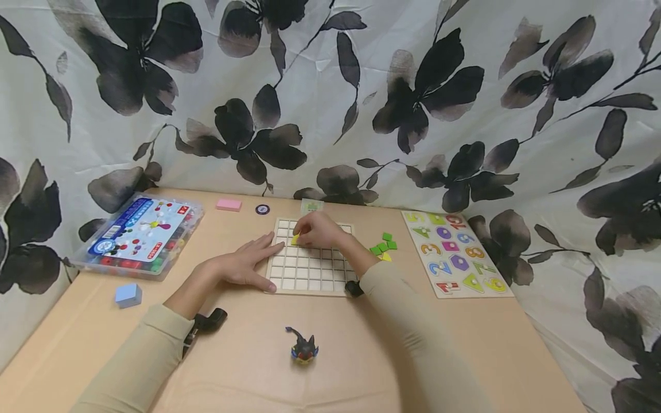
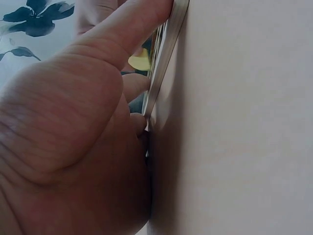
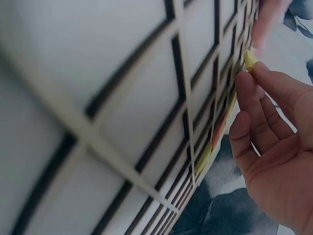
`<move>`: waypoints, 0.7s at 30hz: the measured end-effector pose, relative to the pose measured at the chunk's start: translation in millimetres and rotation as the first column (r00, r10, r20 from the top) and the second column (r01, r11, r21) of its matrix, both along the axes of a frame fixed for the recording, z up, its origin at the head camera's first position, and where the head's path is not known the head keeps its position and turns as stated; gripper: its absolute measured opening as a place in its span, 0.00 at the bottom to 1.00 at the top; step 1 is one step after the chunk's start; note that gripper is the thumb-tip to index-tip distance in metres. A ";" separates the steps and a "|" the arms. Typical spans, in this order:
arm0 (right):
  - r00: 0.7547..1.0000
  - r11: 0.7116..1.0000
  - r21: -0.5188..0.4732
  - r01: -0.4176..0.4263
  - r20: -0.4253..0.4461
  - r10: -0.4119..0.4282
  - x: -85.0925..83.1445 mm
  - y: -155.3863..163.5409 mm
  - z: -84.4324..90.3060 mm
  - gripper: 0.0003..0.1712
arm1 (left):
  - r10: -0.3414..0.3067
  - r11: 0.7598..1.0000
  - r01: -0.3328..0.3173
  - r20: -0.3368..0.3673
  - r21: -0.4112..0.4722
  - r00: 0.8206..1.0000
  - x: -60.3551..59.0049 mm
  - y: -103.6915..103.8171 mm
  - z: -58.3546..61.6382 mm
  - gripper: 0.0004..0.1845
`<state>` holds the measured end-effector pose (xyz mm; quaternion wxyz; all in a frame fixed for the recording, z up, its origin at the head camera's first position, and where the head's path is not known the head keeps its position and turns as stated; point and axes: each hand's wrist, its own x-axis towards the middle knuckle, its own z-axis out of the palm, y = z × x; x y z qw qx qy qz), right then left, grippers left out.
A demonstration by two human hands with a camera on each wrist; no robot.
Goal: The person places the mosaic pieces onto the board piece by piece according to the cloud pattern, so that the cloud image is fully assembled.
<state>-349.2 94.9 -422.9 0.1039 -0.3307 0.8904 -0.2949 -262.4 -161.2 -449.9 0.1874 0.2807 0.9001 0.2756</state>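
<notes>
A wooden grid board (image 1: 308, 271) with white square cells lies in the middle of the table. My left hand (image 1: 247, 264) rests flat with straight fingers against the board's left edge (image 2: 161, 63). Over the board's upper left cells my right hand (image 1: 316, 230) pinches a small yellow tile (image 1: 295, 239). The tile's tip (image 3: 249, 59) shows between my fingertips right at the grid (image 3: 146, 122). A pile of green and yellow tiles (image 1: 384, 247) lies just right of the board.
A number puzzle board (image 1: 457, 253) lies at the right. A clear box of coloured pieces (image 1: 139, 235) stands at the left, a blue block (image 1: 128, 295) in front of it. A pink block (image 1: 229, 205), a dark disc (image 1: 262, 209) and a small toy figure (image 1: 303, 347) also sit on the table.
</notes>
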 end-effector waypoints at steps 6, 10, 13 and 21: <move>0.999 0.998 0.057 0.015 -0.030 -0.013 1.2 -9.2 -6.0 0.03 | 0.003 1.000 -0.003 -0.002 -0.002 1.000 0.1 0.2 -1.9 0.60; 0.999 0.996 0.083 0.026 -0.040 -0.023 2.0 -10.8 -6.0 0.04 | 0.014 1.000 -0.014 -0.002 -0.007 1.000 0.8 0.1 -0.7 0.60; 0.999 0.993 0.112 0.033 -0.040 -0.029 2.9 -10.8 -6.8 0.07 | 0.022 1.000 -0.022 0.001 -0.009 1.000 1.1 -0.1 0.2 0.60; 0.999 0.987 0.157 0.025 -0.046 -0.018 5.0 -4.5 -5.5 0.14 | 0.020 1.000 -0.020 0.002 -0.007 1.000 0.5 -0.3 -1.5 0.60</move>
